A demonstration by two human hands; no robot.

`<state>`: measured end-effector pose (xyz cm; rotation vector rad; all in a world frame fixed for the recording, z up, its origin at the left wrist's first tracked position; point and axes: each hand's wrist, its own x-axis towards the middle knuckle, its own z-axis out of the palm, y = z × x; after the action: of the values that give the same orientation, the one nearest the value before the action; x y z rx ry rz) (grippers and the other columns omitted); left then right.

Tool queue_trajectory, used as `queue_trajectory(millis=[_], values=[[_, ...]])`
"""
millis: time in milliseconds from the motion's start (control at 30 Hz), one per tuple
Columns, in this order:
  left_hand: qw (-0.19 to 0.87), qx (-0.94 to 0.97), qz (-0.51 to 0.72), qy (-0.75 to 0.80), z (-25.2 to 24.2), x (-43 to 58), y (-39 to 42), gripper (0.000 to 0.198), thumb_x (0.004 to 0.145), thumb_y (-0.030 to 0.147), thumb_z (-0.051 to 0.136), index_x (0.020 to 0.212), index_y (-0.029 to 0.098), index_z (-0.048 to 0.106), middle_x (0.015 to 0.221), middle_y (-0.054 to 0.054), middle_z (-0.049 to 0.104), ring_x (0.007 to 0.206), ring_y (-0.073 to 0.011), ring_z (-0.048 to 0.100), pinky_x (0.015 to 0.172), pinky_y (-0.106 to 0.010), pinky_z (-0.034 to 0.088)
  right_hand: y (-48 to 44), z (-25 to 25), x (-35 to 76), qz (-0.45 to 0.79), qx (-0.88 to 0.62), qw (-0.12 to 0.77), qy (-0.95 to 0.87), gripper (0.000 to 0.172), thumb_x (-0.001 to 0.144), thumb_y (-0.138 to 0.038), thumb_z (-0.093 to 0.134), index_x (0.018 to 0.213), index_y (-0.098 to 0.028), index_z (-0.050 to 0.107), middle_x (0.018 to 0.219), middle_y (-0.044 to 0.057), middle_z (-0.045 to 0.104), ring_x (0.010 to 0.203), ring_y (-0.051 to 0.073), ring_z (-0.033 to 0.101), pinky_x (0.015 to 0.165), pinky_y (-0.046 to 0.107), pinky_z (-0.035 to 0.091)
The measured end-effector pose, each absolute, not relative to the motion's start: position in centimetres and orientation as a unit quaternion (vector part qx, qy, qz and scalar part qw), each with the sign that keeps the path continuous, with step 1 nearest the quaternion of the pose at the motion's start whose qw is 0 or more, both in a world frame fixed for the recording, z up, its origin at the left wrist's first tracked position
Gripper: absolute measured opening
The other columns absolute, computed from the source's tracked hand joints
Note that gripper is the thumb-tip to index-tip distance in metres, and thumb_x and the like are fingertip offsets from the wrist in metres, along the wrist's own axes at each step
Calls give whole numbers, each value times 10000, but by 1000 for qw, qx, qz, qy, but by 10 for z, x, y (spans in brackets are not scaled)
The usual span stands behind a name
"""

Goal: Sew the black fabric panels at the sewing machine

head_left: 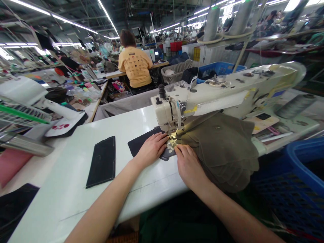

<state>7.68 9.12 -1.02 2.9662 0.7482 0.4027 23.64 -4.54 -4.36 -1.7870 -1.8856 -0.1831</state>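
Observation:
A white sewing machine stands over the pale table, its needle area lit. My left hand lies with fingers stretched out on a dark fabric piece, fingertips close to the presser foot. Just right of the needle, my right hand has its fingers bent together at the near edge of a bunched olive-brown fabric. That fabric spreads under the machine arm and hangs over the table's front. A separate dark fabric panel with light stitching rests flat to the left.
A blue plastic basket stands at the right, below table height. Grey thread cones rise behind the machine. Left of the table are a white lamp-like fixture and a metal cylinder. Ahead, a person in a yellow top sits facing away.

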Motion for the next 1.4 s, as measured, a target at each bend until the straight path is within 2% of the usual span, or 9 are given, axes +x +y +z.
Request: queue_trajectory(millis=[500, 567, 700, 833, 900, 1133, 1233, 1333, 1400], values=[[23, 950, 83, 299, -5, 76, 85, 451, 1028, 328, 418, 1423, 134, 516, 1476, -136, 544, 1386, -278, 483, 1163, -479, 397, -45, -43, 237, -45, -653, 299, -694, 380, 897, -25, 431, 1212, -138, 611, 1194, 152, 634, 1118, 287, 540, 1019, 467, 469], [32, 945, 61, 320, 5, 71, 84, 443, 1028, 274, 393, 1430, 120, 497, 1439, -140, 577, 1331, -260, 540, 1125, -443, 442, -45, -42, 240, -29, -643, 323, -694, 386, 904, -20, 417, 1229, -123, 600, 1192, 161, 629, 1120, 286, 541, 1010, 472, 482], [3, 925, -13, 379, 28, 54, 78, 405, 949, 90, 406, 1298, 158, 599, 1323, -116, 642, 1228, -244, 598, 1035, -374, 505, -49, -36, 244, -5, -612, 386, -690, 392, 931, -24, 383, 1264, -95, 577, 1195, 176, 616, 1148, 275, 549, 1016, 470, 498], [-54, 864, -122, 486, 41, 43, 61, 291, 992, 252, 431, 1155, 131, 640, 1164, -167, 646, 998, -302, 680, 778, -404, 581, -57, -27, 243, -9, -568, 422, -706, 395, 943, -34, 380, 1269, -115, 586, 1202, 157, 622, 1151, 268, 560, 1034, 476, 493], [-65, 838, -148, 521, 43, 40, 51, 307, 1005, 301, 412, 1104, 118, 638, 1072, -164, 654, 899, -297, 701, 697, -388, 574, -60, -26, 242, -5, -549, 415, -726, 389, 939, -30, 387, 1245, -123, 610, 1199, 144, 635, 1151, 263, 562, 1048, 476, 485], [-92, 839, -119, 523, 40, 39, 33, 251, 960, 255, 459, 953, 112, 665, 869, -156, 670, 800, -328, 696, 636, -412, 558, -61, -36, 243, 13, -567, 314, -762, 398, 887, -10, 458, 1205, -140, 660, 1197, 130, 667, 1145, 253, 556, 1057, 457, 476], [-82, 900, -25, 428, 31, 53, 31, 218, 930, 171, 474, 1004, 136, 676, 996, -162, 686, 942, -322, 678, 747, -432, 573, -62, -35, 244, 9, -571, 294, -766, 373, 886, -22, 475, 1181, -141, 668, 1180, 131, 669, 1125, 258, 560, 1044, 459, 476], [-40, 955, 51, 290, 15, 74, 30, 372, 915, 100, 466, 1257, 150, 604, 1333, -149, 617, 1227, -282, 587, 1003, -420, 514, -64, -31, 243, 1, -576, 289, -764, 318, 895, -33, 481, 1115, -143, 682, 1133, 126, 677, 1097, 261, 567, 1053, 464, 461], [-26, 961, 67, 266, 6, 84, 30, 424, 919, 117, 471, 1334, 132, 555, 1421, -151, 565, 1309, -282, 531, 1063, -424, 478, -65, -29, 242, -2, -580, 287, -762, 288, 901, -40, 482, 1069, -151, 687, 1092, 118, 681, 1071, 257, 577, 1054, 466, 457]])
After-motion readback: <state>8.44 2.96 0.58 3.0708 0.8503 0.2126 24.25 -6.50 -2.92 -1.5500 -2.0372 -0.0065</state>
